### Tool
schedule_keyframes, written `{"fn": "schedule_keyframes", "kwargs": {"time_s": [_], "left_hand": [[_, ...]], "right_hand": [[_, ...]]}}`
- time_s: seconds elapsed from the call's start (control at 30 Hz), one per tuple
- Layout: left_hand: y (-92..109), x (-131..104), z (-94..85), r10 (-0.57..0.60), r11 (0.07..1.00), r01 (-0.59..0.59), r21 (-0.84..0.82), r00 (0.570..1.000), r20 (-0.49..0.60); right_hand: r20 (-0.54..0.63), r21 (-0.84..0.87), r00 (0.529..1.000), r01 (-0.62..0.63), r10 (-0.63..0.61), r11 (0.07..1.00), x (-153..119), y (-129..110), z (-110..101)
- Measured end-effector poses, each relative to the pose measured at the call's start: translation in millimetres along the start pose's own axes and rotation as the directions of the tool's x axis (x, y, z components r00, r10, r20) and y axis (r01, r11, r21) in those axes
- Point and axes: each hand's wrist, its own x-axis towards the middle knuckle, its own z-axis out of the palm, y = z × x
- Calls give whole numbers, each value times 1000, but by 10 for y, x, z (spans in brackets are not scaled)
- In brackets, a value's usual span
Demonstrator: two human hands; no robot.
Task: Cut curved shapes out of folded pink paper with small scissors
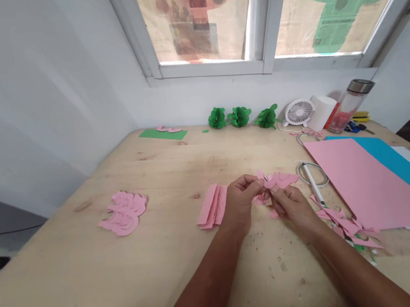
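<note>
Both my hands meet over the middle of the wooden table. Between the fingertips of my left hand (243, 199) and my right hand (291, 204) is a pink paper cutout (279, 179) with curved edges. Each hand pinches it, thumb against fingers; part of the paper is hidden behind them. Just left of my left hand lies a folded strip of pink paper (212, 207). Further left rests a pile of scalloped pink paper cutouts (126, 212). More small pink pieces lie under and around my fingers.
Right of my hands are a white pen-like tool (313, 184), pink paper scraps (346, 224) and stacked coloured sheets (376, 181). Along the back wall stand green paper ornaments (239, 117), a small white fan (300, 113) and a glass bottle (351, 105). A green sheet (164, 134) lies back left.
</note>
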Motion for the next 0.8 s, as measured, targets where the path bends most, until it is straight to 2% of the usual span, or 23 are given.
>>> {"fn": "schedule_keyframes", "kwargs": {"time_s": [0.23,0.4,0.8], "left_hand": [[-26,-11,23,-11,998,11,-58,1000,0],[-43,-9,29,-8,997,7,-80,1000,-8],[-46,-20,59,-23,996,19,-84,999,-44]], "right_hand": [[-23,-35,998,53,-54,998,5,29,-11],[-8,-10,999,44,-44,999,4,49,-8],[-22,-35,995,96,-97,995,6,87,-1]]}}
